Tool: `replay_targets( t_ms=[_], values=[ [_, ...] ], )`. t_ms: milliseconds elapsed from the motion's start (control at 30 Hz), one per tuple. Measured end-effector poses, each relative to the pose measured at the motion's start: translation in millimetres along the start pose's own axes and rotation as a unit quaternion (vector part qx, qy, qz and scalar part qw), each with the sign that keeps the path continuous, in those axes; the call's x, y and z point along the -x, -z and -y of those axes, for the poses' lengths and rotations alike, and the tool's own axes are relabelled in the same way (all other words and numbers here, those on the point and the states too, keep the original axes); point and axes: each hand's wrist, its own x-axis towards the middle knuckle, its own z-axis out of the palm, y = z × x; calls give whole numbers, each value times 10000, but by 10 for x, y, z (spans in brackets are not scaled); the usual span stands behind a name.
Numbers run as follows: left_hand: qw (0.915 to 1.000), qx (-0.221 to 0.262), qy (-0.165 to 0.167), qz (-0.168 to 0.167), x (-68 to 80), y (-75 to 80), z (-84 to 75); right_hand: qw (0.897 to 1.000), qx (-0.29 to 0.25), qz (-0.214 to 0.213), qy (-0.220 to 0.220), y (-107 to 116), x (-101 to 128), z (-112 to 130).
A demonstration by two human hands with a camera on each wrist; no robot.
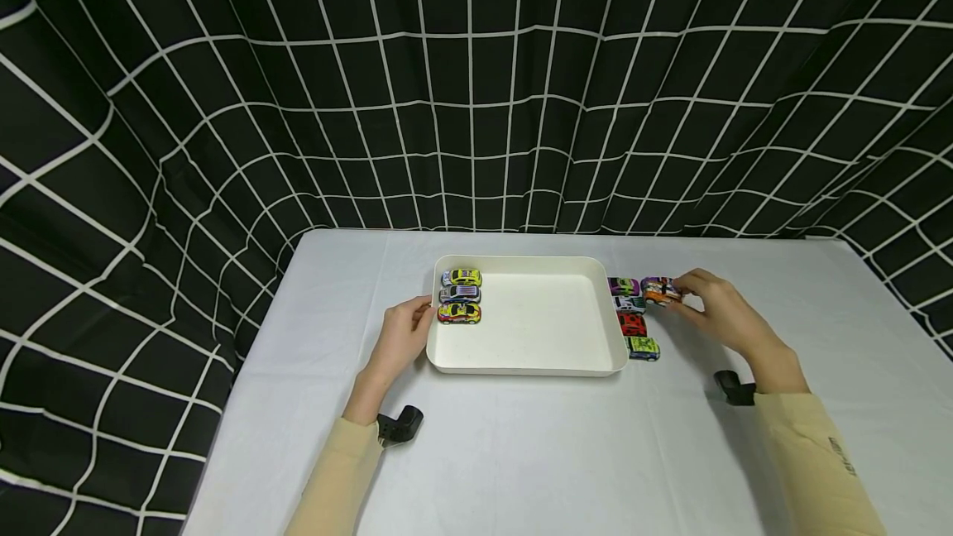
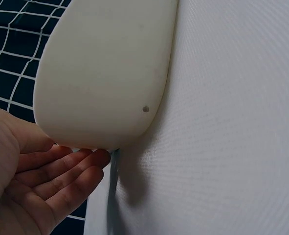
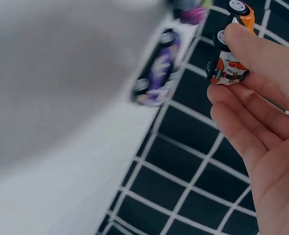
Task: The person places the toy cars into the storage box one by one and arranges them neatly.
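My left hand (image 1: 402,337) grips the left end of a white rectangular tray (image 1: 551,317); in the left wrist view its fingers (image 2: 80,178) lie against the tray's outer end, thumb tip hidden. Inside, along the left wall, sit a yellow toy car (image 1: 462,277), a silver one (image 1: 459,294) and a yellow-and-red one (image 1: 459,313). Off the tray's right side, my right hand (image 1: 722,313) pinches an orange-and-white toy car (image 3: 230,63) between thumb and fingers. A purple toy car (image 3: 158,71) lies on the table close by, mostly hidden behind the orange one in the head view.
Along the tray's right wall stand a magenta toy car (image 1: 624,286), a white-and-black one (image 1: 629,304), a red one (image 1: 632,324) and a lime green one (image 1: 644,348). White cloth covers the table (image 1: 521,453). Black curtain (image 1: 491,131) with white grid lines hangs behind.
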Motion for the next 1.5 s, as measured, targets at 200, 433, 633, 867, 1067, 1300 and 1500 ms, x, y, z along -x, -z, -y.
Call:
replay_targets(
  t_ms=[200,433,633,867,1067,1300,1500],
  values=[
    [10000,14,-26,-4,2,0,2,9997,-43,-94,233,76,-131,260],
    [10000,-34,13,35,6,1,-2,9974,-222,-112,680,51,-292,519],
    [10000,-35,-48,-26,7,-1,6,9950,-220,41,975,-6,-422,744],
    [10000,-63,-51,-16,7,1,9,9924,-409,244,1134,-145,-567,968],
    [10000,-24,-50,-5,-1,14,8,9862,-565,173,1548,-287,-691,1185],
    [10000,-41,64,45,-4,11,-2,9848,-495,530,1576,-429,-773,1480],
    [9999,-55,77,37,-1,13,-5,9833,-425,748,1603,-497,-825,1674]
  ],
)
